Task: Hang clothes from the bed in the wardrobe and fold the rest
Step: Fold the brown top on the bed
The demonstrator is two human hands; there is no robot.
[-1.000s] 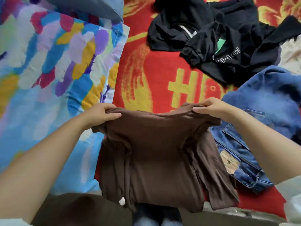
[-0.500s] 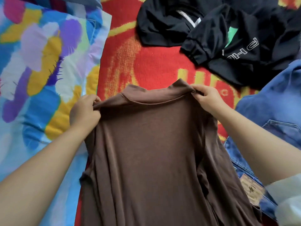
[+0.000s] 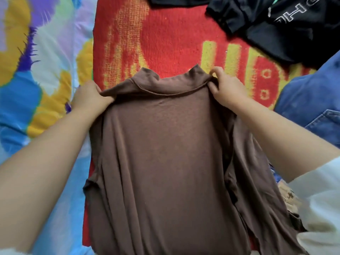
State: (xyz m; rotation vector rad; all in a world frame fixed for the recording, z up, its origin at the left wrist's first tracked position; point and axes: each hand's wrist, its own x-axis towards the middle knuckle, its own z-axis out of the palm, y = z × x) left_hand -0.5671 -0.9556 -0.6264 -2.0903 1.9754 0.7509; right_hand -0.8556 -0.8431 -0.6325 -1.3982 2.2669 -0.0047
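A brown high-neck top (image 3: 165,153) lies spread lengthwise on the bed, collar pointing away from me. My left hand (image 3: 88,98) grips its left shoulder. My right hand (image 3: 226,89) pinches the right shoulder beside the collar. The sleeves are tucked along both sides of the body. Black garments with white lettering (image 3: 272,24) lie crumpled at the far right. Blue denim jeans (image 3: 312,103) lie at the right, partly under my right arm.
A red and yellow blanket (image 3: 165,39) covers the bed under the top. A bright multicoloured duvet (image 3: 36,70) fills the left side. A white garment (image 3: 316,208) shows at the lower right, by my right sleeve.
The brown top went from held up and bunched to stretched out flat on the blanket. Both hands moved forward with its shoulders, and the view closed in on the bed.
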